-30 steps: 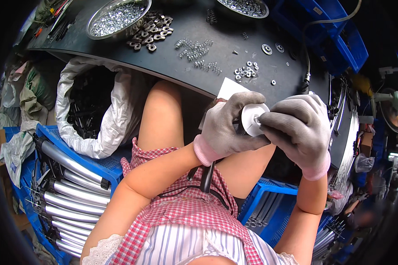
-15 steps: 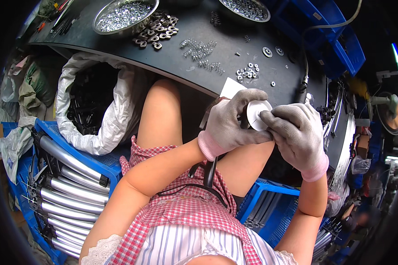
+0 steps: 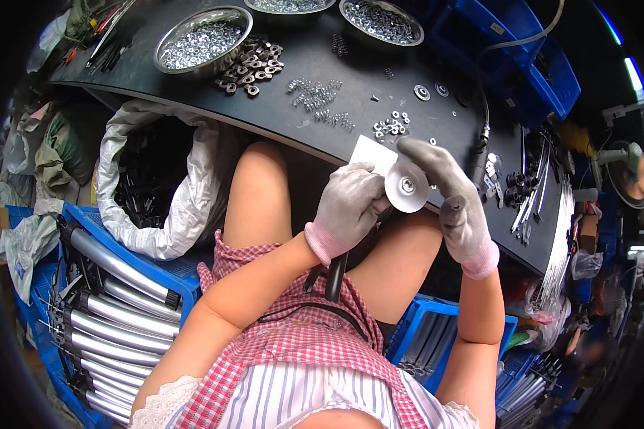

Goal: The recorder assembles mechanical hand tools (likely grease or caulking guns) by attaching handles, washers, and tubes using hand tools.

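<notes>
Head view: we sit at the bench (image 3: 279, 107), its near edge over our knees, a steel bowl (image 3: 202, 39) of small parts near its far edge. Just below that near edge our gloved left hand (image 3: 347, 207) grips a round metal disc (image 3: 406, 187) with a nut at its centre; our right hand (image 3: 451, 196) cups its rim, fingers loosely open

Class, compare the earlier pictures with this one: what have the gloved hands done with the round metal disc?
The right hand has opened: its fingers lifted off the metal disc, now stretched beside it. The left hand keeps its grip on the disc. The bowls and loose nuts on the black table lie unchanged.
</notes>
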{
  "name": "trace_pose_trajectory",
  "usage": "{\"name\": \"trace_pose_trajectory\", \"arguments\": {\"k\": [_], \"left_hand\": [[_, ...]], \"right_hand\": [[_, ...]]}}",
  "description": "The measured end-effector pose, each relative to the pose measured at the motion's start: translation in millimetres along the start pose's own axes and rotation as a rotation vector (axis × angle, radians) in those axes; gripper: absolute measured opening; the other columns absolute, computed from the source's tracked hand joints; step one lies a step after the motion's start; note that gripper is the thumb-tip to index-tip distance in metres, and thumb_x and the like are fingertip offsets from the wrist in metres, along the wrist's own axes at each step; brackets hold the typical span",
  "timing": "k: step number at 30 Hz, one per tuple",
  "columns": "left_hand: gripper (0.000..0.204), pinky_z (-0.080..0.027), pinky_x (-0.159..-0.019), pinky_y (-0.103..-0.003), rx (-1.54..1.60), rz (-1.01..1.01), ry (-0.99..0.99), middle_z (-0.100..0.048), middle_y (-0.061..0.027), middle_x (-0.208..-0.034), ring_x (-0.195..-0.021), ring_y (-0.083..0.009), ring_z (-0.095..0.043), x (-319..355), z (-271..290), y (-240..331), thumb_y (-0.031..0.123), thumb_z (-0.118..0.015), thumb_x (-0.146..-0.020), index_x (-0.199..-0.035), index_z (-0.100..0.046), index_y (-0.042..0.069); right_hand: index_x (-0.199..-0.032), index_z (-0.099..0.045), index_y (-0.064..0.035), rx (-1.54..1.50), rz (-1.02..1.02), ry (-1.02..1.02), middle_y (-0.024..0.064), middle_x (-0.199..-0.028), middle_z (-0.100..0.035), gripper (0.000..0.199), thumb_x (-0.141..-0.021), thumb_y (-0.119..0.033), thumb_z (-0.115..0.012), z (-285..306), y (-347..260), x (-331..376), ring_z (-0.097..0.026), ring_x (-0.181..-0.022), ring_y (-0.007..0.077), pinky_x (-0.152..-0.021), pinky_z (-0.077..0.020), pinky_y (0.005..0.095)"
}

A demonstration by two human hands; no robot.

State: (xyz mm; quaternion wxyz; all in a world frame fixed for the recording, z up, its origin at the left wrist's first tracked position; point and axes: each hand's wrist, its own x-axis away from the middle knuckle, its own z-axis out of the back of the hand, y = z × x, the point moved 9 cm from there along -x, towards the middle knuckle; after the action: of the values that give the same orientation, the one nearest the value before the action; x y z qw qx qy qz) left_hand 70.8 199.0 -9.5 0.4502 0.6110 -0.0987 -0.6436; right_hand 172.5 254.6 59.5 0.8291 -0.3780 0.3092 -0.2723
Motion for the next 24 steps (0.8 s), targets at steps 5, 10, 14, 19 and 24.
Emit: {"name": "trace_pose_trajectory", "arguments": {"k": [5,10,14,19,24], "left_hand": [[0.012,-0.045,-0.081,-0.043,-0.04,0.028,0.005,-0.058,-0.0127,-0.072,-0.081,-0.0347,-0.06,0.6,3.4,0.1,0.011,-0.066,-0.074,-0.08,-0.058,0.004],[0.011,-0.046,-0.077,-0.043,-0.054,0.016,0.02,-0.056,-0.0131,-0.069,-0.076,-0.0349,-0.059,-0.7,-0.7,-0.1,0.005,-0.065,-0.069,-0.075,-0.055,0.004],[0.011,-0.045,-0.074,-0.042,-0.018,0.013,0.033,-0.056,-0.013,-0.068,-0.076,-0.0344,-0.059,0.2,4.9,-1.3,0.006,-0.065,-0.07,-0.076,-0.056,0.004],[0.01,-0.045,-0.073,-0.042,0.037,0.013,0.057,-0.056,-0.0129,-0.068,-0.075,-0.0344,-0.059,2.1,3.2,-4.1,0.007,-0.065,-0.072,-0.075,-0.057,0.004],[0.011,-0.045,-0.07,-0.043,0.013,0.019,0.026,-0.056,-0.013,-0.068,-0.073,-0.0344,-0.058,-2.2,2.1,-1.1,0.007,-0.065,-0.072,-0.074,-0.055,0.004]], "right_hand": [[-0.111,-0.062,0.0029,0.069,0.134,0.162,0.0201,-0.105,-0.063,0.081,-0.09,-0.069,-0.031,6.0,-10.5,3.4,-0.061,-0.096,0.0293,-0.086,-0.0456,0.0355],[-0.1,-0.065,0.0035,0.025,0.099,0.212,0.0192,-0.107,-0.062,0.082,-0.088,-0.071,-0.033,16.4,-1.9,7.8,-0.06,-0.101,0.0291,-0.09,-0.0437,0.0371],[-0.106,-0.064,0.0028,0.032,-0.012,0.188,0.0212,-0.12,-0.057,0.081,-0.089,-0.07,-0.033,19.4,-1.5,7.4,-0.057,-0.11,0.0299,-0.094,-0.042,0.0387],[-0.117,-0.061,0.0003,0.098,-0.051,0.01,0.0231,-0.13,-0.047,0.08,-0.09,-0.069,-0.032,26.7,19.3,14.9,-0.054,-0.114,0.0317,-0.095,-0.0408,0.0369],[-0.139,-0.038,0.0035,-0.09,0.045,-0.144,0.0194,-0.135,-0.045,0.089,-0.087,-0.07,-0.039,-2.9,8.3,6.0,-0.048,-0.122,0.0284,-0.101,-0.0376,0.0376]]}}
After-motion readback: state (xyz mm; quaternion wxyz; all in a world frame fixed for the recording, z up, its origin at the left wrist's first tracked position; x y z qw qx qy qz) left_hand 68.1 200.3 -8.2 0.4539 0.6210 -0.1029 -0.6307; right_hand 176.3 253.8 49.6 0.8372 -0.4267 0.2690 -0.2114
